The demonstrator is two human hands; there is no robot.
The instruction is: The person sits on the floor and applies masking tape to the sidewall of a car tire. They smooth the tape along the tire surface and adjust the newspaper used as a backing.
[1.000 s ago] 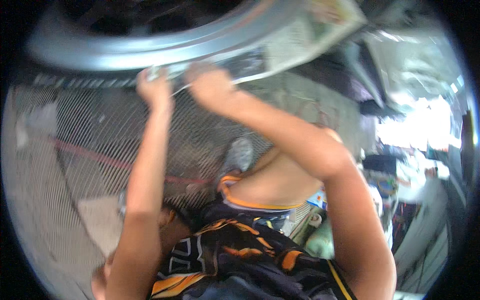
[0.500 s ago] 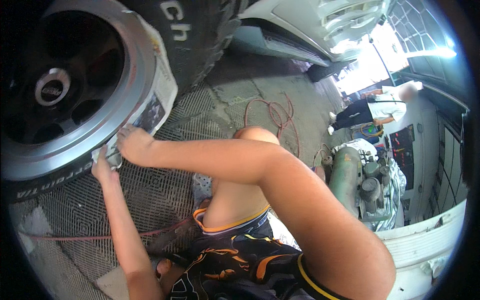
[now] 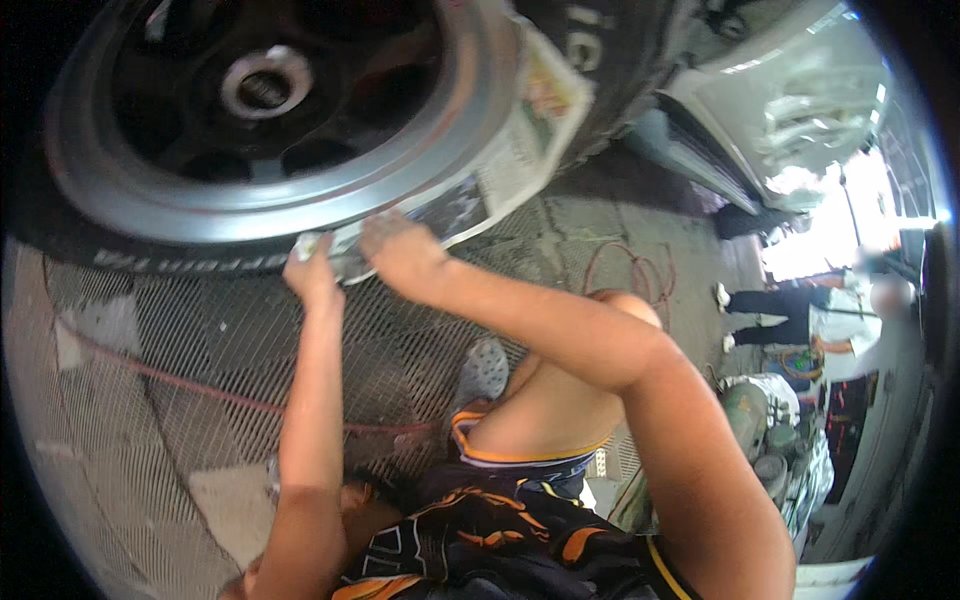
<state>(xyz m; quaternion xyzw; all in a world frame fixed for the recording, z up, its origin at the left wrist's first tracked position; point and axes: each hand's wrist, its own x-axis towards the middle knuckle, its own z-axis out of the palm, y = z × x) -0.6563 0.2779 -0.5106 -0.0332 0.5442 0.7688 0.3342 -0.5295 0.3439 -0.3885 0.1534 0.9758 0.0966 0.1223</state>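
Wheel [image 3: 268, 82] stood upper left: silver rim [image 3: 250, 212], black tyre [image 3: 180, 263]. Newspaper [image 3: 535, 165] lay along the rim's lower right edge, over the tyre. Left hand [image 3: 313, 272] at the lower rim, thumb and fingers pinching a whitish scrap [image 3: 305, 244]; could not tell if it belonged to the newspaper. Right hand [image 3: 408, 258] just beside, fingers bent at the newspaper's near end; gripping or pressing, could not tell. Red hose [image 3: 200, 389] crossed the ridged floor [image 3: 150, 312]. Person [image 3: 845, 318] in white top at far right.
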